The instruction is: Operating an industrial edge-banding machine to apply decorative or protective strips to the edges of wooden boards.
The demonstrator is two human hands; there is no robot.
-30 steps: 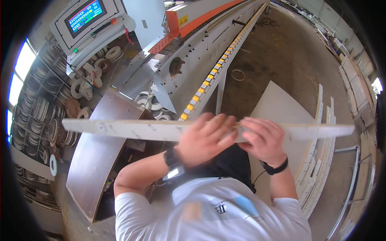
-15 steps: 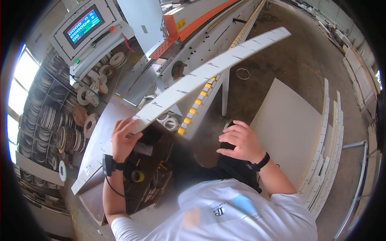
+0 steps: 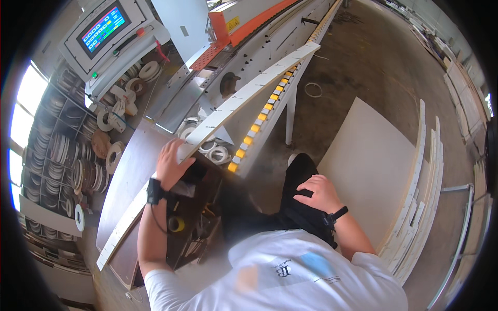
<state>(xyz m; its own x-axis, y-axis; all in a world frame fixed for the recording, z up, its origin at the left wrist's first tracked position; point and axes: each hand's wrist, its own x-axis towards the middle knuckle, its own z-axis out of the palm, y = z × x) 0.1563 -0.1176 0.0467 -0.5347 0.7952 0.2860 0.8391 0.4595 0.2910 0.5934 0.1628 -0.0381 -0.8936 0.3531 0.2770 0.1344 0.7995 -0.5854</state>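
Note:
A long, narrow white board [image 3: 244, 98] with small dark printed marks slants from the near left up to the roller rail. My left hand [image 3: 174, 163] is closed around its edge about midway, thumb on the near side. The near part of the board lies over the brown side table [image 3: 116, 192]. The far end reaches over the rail of yellow and white rollers [image 3: 258, 124]. My right hand [image 3: 319, 192] holds nothing; its fingers lie loosely spread by my dark-trousered leg [image 3: 296, 176].
A machine with an orange guard [image 3: 220, 31] and a control screen [image 3: 104, 28] stands ahead. Edge-banding rolls fill a rack [image 3: 54, 150] at left. A large pale panel [image 3: 368, 155] and several white strips [image 3: 415, 207] stand at right. A hoop [image 3: 313, 90] lies on the floor.
The board's far end has swung left and lowered toward the roller rail. My left hand has moved slightly right with it. My right hand has dropped lower, toward my leg.

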